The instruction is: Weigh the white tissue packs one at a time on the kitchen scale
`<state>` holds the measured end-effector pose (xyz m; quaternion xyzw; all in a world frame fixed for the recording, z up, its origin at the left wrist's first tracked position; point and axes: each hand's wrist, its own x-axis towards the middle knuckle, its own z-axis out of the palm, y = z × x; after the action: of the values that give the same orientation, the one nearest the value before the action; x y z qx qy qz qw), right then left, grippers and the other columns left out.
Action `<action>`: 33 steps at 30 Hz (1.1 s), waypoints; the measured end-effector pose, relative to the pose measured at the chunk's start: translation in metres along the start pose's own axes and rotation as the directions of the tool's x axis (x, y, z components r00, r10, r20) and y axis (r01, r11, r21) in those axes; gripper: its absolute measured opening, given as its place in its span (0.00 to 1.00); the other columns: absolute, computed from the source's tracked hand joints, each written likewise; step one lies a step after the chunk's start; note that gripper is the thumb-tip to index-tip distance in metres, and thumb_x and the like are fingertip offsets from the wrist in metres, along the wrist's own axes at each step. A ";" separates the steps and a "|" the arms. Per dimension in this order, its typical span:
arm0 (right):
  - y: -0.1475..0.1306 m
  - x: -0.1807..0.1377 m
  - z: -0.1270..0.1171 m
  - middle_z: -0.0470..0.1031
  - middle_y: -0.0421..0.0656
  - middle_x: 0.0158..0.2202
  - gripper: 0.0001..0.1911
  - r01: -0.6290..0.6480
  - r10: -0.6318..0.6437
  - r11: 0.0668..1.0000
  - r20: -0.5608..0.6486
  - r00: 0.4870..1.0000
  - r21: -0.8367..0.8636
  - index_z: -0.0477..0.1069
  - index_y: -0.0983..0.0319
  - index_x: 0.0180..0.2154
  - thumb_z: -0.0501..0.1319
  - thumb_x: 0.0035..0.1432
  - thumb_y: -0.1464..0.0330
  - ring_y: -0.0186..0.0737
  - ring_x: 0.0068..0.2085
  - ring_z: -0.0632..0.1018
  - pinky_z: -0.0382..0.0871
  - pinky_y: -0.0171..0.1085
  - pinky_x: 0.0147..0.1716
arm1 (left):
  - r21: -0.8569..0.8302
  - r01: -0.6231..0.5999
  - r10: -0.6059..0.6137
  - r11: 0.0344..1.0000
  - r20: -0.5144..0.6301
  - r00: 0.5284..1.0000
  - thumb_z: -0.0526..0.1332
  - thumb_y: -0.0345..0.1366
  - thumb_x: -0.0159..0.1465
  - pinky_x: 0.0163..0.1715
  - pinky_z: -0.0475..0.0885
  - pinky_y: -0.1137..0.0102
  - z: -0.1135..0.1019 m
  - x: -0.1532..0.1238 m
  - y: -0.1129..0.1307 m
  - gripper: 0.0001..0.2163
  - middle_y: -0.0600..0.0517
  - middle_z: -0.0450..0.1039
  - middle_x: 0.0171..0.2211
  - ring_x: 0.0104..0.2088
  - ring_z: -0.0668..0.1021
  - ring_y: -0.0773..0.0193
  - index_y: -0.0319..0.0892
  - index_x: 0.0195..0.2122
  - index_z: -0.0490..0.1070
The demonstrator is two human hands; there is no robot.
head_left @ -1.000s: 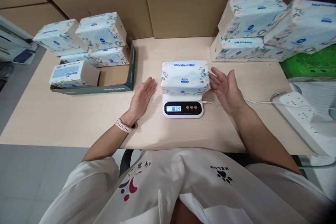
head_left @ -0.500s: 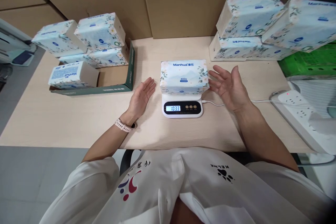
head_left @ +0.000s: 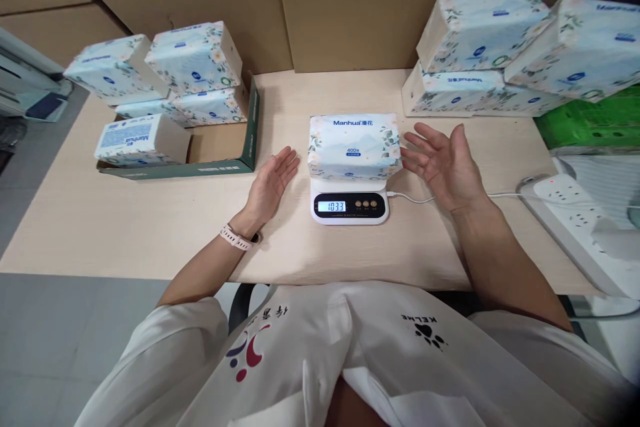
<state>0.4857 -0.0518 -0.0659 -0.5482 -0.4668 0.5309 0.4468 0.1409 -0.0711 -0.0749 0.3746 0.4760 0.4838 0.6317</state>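
A pale blue and white tissue pack (head_left: 354, 147) marked "Manhua" lies flat on a small white digital scale (head_left: 350, 219), whose lit display reads about 103.3. To the left of the pack, my left hand (head_left: 273, 181) rests near the tabletop, fingers stretched out and palm turned inward, holding nothing. On the other side my right hand (head_left: 443, 163) is open with its palm facing up and inward. Its fingertips are very close to the pack's right side; I cannot tell whether they touch. A white cable runs from the scale beneath or behind my right hand.
At the left, a green-edged cardboard tray (head_left: 225, 165) holds several tissue packs. More packs (head_left: 483, 30) are stacked at the back right, beside a green crate (head_left: 585, 123). A white power strip (head_left: 575, 207) lies at the right. Large cardboard boxes (head_left: 380, 7) line the back edge.
The camera view has shifted slightly. My right hand has moved a little to the right; the pack stays on the scale and the reading looks the same.
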 end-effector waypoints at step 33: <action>-0.005 -0.005 0.009 0.85 0.48 0.42 0.39 0.036 -0.029 0.995 -0.080 0.996 0.088 0.81 0.56 0.44 0.51 0.63 0.31 0.45 0.36 0.84 0.83 0.48 0.44 | -0.079 -0.033 0.032 0.996 -0.003 0.999 0.63 0.56 0.68 0.77 0.62 0.57 0.002 -0.001 0.000 0.23 0.44 0.76 0.66 0.73 0.72 0.49 0.42 0.52 0.80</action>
<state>0.4765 -0.0559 -0.0605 -0.5405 -0.4336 0.5218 0.4975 0.1422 -0.0725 -0.0742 0.3566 0.4508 0.5128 0.6377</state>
